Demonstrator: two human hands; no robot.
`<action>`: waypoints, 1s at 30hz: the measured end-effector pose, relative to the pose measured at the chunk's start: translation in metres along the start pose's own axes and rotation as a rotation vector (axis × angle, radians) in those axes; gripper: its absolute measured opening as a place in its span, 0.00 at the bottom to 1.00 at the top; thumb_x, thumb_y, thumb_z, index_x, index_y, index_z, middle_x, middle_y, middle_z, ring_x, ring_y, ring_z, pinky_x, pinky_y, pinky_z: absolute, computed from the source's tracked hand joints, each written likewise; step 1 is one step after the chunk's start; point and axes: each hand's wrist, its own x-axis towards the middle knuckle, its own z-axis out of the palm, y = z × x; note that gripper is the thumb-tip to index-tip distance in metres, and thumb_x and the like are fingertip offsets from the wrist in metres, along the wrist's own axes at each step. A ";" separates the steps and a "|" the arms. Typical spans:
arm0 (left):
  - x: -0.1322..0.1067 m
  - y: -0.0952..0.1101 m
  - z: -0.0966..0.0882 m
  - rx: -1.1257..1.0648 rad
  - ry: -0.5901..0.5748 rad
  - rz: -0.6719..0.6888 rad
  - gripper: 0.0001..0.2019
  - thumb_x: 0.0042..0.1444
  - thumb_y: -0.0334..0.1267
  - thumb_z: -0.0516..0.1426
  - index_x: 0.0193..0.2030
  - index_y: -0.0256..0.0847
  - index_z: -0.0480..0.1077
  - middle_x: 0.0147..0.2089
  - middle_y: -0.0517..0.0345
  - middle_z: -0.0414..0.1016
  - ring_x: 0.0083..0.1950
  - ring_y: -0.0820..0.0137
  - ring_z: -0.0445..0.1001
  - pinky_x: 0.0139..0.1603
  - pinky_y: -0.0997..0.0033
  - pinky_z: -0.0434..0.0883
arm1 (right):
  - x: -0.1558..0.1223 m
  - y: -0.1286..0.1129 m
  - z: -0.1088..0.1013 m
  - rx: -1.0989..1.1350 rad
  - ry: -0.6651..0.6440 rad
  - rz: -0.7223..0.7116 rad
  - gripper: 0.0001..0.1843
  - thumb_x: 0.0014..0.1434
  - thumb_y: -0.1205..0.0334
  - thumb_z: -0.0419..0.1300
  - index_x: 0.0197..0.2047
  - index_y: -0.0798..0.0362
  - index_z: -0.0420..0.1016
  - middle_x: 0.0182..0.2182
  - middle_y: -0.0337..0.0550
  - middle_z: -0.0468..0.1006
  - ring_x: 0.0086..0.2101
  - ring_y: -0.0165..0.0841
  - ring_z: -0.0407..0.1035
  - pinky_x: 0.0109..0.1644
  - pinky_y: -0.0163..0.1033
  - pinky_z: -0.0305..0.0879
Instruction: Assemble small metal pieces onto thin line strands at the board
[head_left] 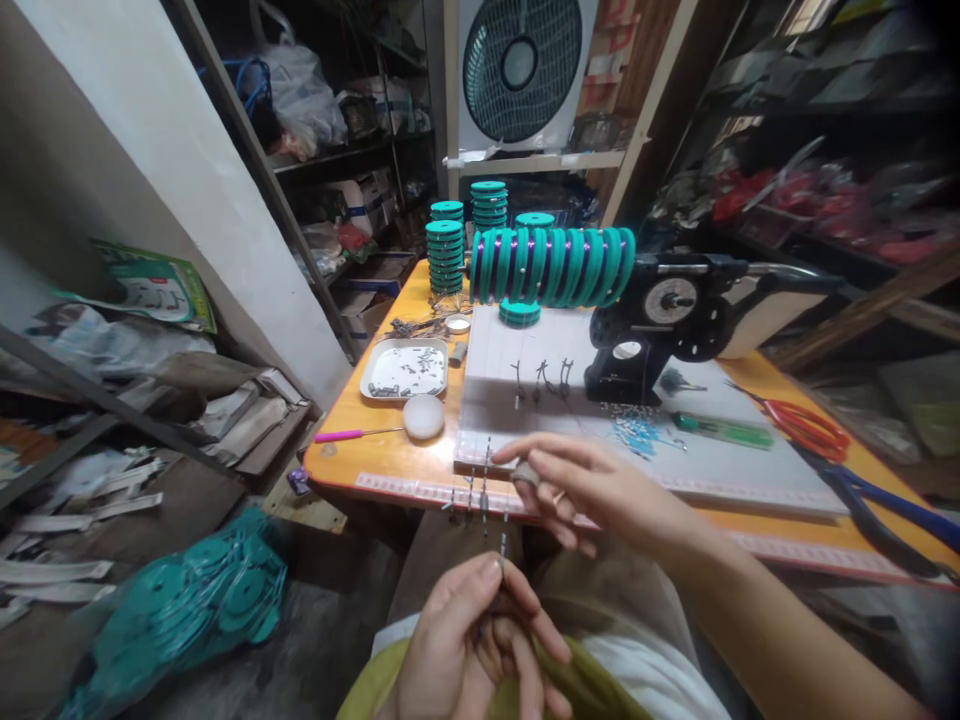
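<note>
My left hand is low in front of my lap, with thumb and index finger pinched on a thin dark strand. Above it my right hand has its fingers apart, the index stretched toward another thin strand by the table's front edge. A small grey rounded piece shows at its fingertips; whether it is worn or held I cannot tell. More short strands with little dark weights hang at that edge. On the white board lie several similar dark strands with swivel-like bodies.
A black winding machine carries a row of green spools; stacked spools stand behind. Left lie a white tray of small metal parts, a round white lid and a pink-handled hook. Red-handled scissors and blue-handled pliers lie right.
</note>
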 end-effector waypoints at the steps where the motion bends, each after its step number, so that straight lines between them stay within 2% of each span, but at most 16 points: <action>1: 0.000 0.000 0.000 0.004 0.007 0.005 0.22 0.70 0.39 0.40 0.37 0.32 0.72 0.35 0.42 0.82 0.22 0.72 0.79 0.30 0.70 0.78 | -0.003 0.006 0.002 -0.035 -0.017 0.010 0.21 0.60 0.47 0.61 0.49 0.53 0.74 0.28 0.39 0.73 0.18 0.23 0.65 0.16 0.25 0.57; 5: 0.001 0.001 0.000 0.010 0.018 0.007 0.21 0.70 0.40 0.40 0.38 0.32 0.71 0.35 0.42 0.82 0.21 0.73 0.78 0.30 0.70 0.78 | -0.008 0.026 0.007 -0.088 -0.083 0.035 0.19 0.59 0.50 0.63 0.50 0.51 0.74 0.26 0.37 0.72 0.20 0.22 0.63 0.21 0.26 0.61; 9: 0.002 0.000 0.000 -0.001 -0.013 0.023 0.23 0.70 0.39 0.40 0.38 0.31 0.73 0.36 0.41 0.82 0.21 0.73 0.78 0.30 0.71 0.78 | -0.004 0.039 0.013 0.062 -0.135 0.042 0.16 0.59 0.51 0.63 0.44 0.54 0.73 0.21 0.36 0.71 0.20 0.24 0.64 0.20 0.25 0.62; 12: 0.001 -0.002 -0.001 -0.013 -0.028 0.027 0.23 0.70 0.39 0.40 0.38 0.32 0.73 0.35 0.42 0.82 0.22 0.71 0.79 0.27 0.75 0.77 | -0.001 0.044 0.018 0.179 -0.120 0.023 0.14 0.61 0.52 0.62 0.41 0.55 0.72 0.20 0.38 0.72 0.20 0.25 0.67 0.19 0.25 0.64; 16: -0.001 -0.002 -0.001 0.015 0.003 0.014 0.25 0.70 0.38 0.37 0.39 0.31 0.72 0.33 0.41 0.81 0.25 0.66 0.80 0.18 0.83 0.69 | 0.001 0.050 0.024 0.240 -0.089 -0.060 0.13 0.62 0.53 0.62 0.38 0.56 0.73 0.19 0.37 0.73 0.18 0.24 0.67 0.19 0.25 0.63; 21: -0.001 -0.003 0.000 0.061 0.036 0.018 0.26 0.69 0.38 0.36 0.37 0.30 0.72 0.31 0.41 0.81 0.21 0.68 0.78 0.18 0.82 0.69 | -0.001 0.058 0.027 0.280 -0.022 -0.083 0.13 0.60 0.53 0.63 0.36 0.56 0.75 0.24 0.40 0.75 0.17 0.23 0.67 0.18 0.25 0.63; 30: -0.001 -0.002 0.006 0.104 0.073 0.028 0.25 0.69 0.37 0.37 0.37 0.29 0.72 0.30 0.41 0.80 0.21 0.68 0.78 0.15 0.84 0.66 | -0.002 0.061 0.033 0.354 0.002 -0.094 0.13 0.59 0.54 0.64 0.35 0.56 0.76 0.24 0.41 0.76 0.16 0.22 0.66 0.16 0.23 0.62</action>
